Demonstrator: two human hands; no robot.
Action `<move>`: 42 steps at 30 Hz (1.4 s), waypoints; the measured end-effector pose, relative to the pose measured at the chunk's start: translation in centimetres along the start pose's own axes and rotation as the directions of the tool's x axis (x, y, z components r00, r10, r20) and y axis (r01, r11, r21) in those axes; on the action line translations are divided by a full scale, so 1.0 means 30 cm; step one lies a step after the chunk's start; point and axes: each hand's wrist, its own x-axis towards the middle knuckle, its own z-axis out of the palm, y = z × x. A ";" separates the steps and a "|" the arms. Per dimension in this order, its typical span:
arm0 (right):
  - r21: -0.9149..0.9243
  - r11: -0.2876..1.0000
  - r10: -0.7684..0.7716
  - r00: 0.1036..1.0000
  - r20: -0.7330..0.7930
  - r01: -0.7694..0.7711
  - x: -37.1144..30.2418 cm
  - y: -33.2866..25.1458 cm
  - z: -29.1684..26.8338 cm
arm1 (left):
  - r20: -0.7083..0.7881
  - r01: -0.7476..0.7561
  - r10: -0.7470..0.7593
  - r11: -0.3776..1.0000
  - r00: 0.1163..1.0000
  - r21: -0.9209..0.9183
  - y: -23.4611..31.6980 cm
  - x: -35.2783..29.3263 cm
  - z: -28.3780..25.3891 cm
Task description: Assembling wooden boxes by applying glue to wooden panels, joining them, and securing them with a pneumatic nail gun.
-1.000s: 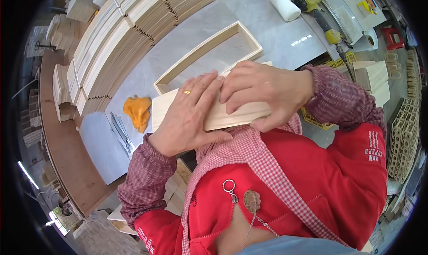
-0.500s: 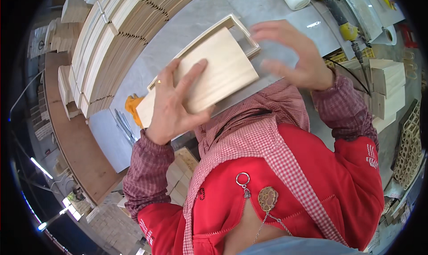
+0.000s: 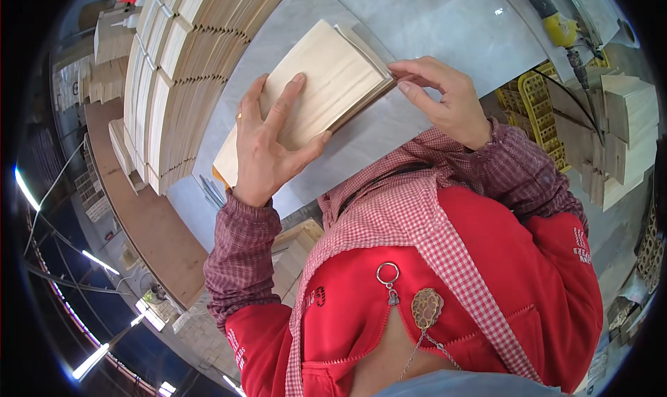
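A pale wooden panel [image 3: 316, 67] lies over a shallow wooden box [image 3: 365, 47], whose far right rim shows past the panel. My left hand [image 3: 267, 136] rests on the panel with its fingers spread, the thumb toward the near edge. At the right end corner of the box, my right hand [image 3: 445, 98] has its thumb and forefinger close together against the wood. The other fingers of that hand are curled. How deep the panel sits in the box cannot be told.
Tall strapped stacks of wooden boards [image 3: 201, 56] stand at the left of the grey table [image 3: 445, 22]. A yellow-and-black power tool [image 3: 559, 29] lies at the far right. Below it are a yellow plastic crate [image 3: 535, 116] and stacked wood blocks [image 3: 629, 133]. Metal strips [image 3: 212, 191] lie near the left.
My right hand has come in from the right onto the box's end corner. The panel has shifted up over the box's opening, with my left hand still spread on it.
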 end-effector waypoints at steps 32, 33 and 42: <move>-0.307 0.928 -0.235 0.971 -0.048 0.209 -0.025 0.003 0.052 | 0.035 -0.023 0.024 1.000 0.999 -0.019 -0.045 -0.012 0.062; -0.306 0.929 -0.233 0.971 -0.048 0.208 -0.026 0.002 0.052 | 0.037 -0.023 0.024 1.000 0.999 -0.019 -0.045 -0.012 0.062; -0.085 0.995 -0.057 0.998 -0.019 0.056 -0.021 0.017 0.029 | 0.106 0.020 -0.020 1.000 0.994 0.001 -0.030 0.007 0.060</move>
